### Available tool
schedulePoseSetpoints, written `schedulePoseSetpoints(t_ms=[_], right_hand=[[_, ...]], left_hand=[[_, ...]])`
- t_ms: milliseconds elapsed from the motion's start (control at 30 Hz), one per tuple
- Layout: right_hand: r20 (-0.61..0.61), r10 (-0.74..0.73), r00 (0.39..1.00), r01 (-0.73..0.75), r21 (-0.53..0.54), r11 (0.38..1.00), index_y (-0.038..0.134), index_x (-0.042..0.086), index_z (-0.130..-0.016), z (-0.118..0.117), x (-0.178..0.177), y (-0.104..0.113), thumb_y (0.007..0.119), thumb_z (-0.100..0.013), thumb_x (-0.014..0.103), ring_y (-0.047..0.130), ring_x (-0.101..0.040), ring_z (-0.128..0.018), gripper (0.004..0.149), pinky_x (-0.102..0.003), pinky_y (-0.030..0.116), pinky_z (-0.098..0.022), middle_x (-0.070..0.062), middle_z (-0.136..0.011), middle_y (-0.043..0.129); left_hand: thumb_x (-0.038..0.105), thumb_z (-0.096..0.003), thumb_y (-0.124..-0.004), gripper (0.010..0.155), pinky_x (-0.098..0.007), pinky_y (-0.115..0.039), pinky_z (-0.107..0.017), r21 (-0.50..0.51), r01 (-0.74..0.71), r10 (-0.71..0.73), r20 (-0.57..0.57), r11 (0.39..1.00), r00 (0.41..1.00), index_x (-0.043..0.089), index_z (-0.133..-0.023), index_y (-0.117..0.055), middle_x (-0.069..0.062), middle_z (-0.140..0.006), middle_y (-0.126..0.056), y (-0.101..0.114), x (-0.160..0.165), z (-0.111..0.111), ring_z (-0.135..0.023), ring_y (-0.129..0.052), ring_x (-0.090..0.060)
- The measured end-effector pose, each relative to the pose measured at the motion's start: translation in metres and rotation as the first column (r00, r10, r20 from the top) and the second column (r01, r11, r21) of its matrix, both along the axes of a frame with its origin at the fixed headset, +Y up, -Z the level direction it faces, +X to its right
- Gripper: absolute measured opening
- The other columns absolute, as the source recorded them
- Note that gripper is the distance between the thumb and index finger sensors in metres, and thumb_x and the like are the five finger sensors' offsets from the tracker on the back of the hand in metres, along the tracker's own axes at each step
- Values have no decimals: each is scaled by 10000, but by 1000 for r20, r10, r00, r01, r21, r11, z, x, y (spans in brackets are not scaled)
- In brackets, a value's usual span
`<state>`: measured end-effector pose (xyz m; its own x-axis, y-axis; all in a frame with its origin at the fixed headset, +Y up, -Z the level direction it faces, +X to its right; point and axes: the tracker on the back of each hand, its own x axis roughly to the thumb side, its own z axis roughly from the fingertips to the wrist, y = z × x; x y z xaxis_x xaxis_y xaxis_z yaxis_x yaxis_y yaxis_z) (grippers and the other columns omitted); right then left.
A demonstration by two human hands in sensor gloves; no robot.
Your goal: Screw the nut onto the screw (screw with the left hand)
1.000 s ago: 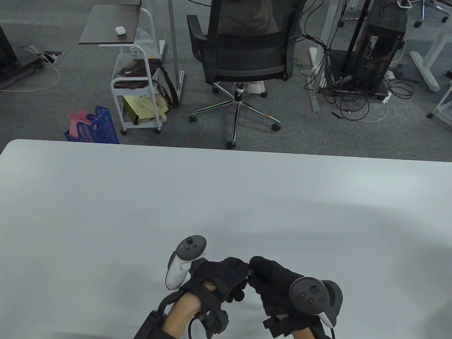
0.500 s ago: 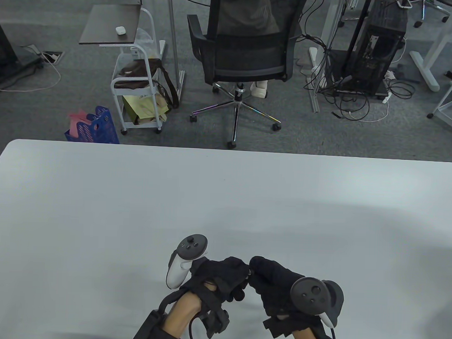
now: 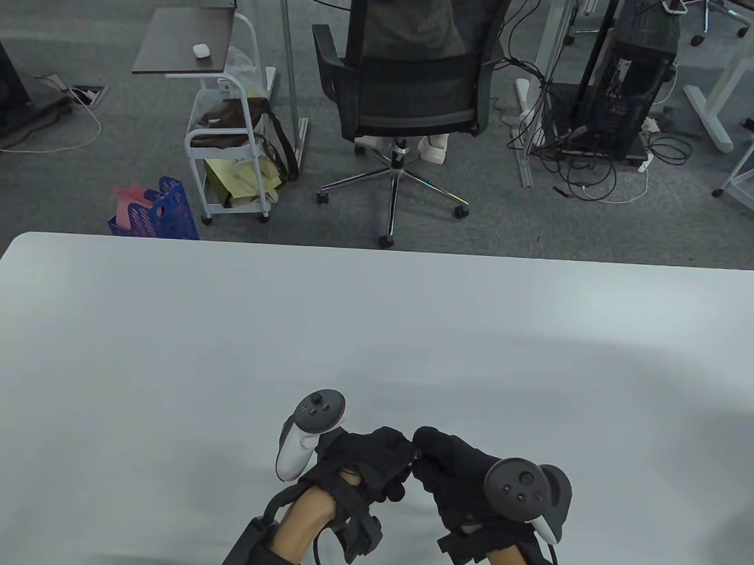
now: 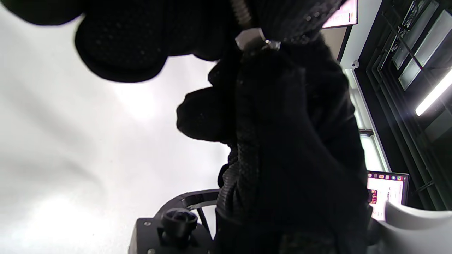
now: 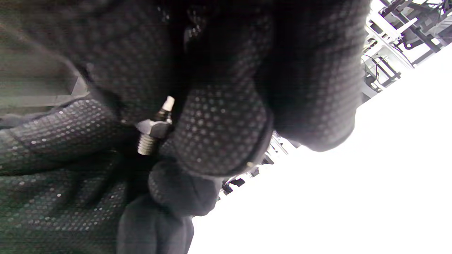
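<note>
Table view: your left hand [image 3: 364,464] and right hand [image 3: 453,477] meet fingertip to fingertip above bench [image 3: 164,361], at 6 o'clock; hardware hidden.

Left wrist view: nut [image 4: 250,38] sits on screw [image 4: 242,12], threads showing toward 12 o'clock, pinched in gloved fingers.

Right wrist view: your right fingers [image 5: 219,134] grip screw; nut partway on. Step: threading. Next: judge you must regrip with left, turn nut further.

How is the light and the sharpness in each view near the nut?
Table view: even light, sharp, soft shadows on the table. Left wrist view: gloves nearly black against the bright table, nut still readable. Right wrist view: table overexposed to white, nut and screw slightly soft.
</note>
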<state>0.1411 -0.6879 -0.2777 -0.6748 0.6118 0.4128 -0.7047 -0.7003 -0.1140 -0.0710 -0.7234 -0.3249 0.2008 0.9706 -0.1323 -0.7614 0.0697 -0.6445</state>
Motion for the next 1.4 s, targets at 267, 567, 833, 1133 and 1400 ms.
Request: schedulePoseSetpoints(t_ms=[267, 567, 833, 1133, 1400], right_hand=[[25, 7, 1000, -8, 34, 999, 896, 175, -750, 0, 2, 1, 955, -309, 350, 1157, -87, -270, 479, -352, 1030, -283, -36, -587, 1051], [26, 5, 1000, -6, 42, 999, 895, 179, -748, 0, 2, 0, 951, -304, 354, 1156, -86, -273, 481, -351, 1029, -285, -31, -587, 1050], [22, 14, 1000, -15, 40, 999, 893, 181, -749, 0, 0, 0, 950, -304, 354, 1156, -85, -273, 481, -350, 1029, -286, -29, -589, 1049], [26, 18, 999, -19, 43, 999, 894, 181, -748, 1, 1, 1, 949, -305, 354, 1156, -85, -273, 479, -350, 1030, -286, -28, -589, 1050], [24, 10, 1000, -11, 47, 999, 894, 182, -747, 1, 0, 2, 951, -303, 354, 1156, -85, -275, 479, -350, 1029, -287, -29, -589, 1050]], left_hand=[[465, -452, -678, 678, -559, -696, -432, -28, -38, 38, -6, 999, 999, 53, -982, -586, -274, -840, -716, -4, -1, 1, -557, -874, -418], [389, -458, -685, 604, -555, -695, -437, -33, -42, 42, 25, 999, 999, 65, -961, -598, -257, -845, -711, -4, -1, 0, -565, -870, -411], [374, -449, -699, 563, -565, -702, -408, -25, -14, 14, 18, 1000, 1000, 24, -890, -689, -275, -800, -752, -2, 1, 0, -521, -886, -423], [418, -450, -698, 589, -568, -709, -399, -39, -22, 22, 1, 999, 1000, 16, -880, -726, -280, -784, -775, -7, 1, 0, -506, -897, -430], [479, -451, -665, 687, -553, -692, -443, -66, -57, 57, 1, 996, 998, 55, -984, -570, -269, -859, -691, -8, 0, 1, -580, -861, -416]])
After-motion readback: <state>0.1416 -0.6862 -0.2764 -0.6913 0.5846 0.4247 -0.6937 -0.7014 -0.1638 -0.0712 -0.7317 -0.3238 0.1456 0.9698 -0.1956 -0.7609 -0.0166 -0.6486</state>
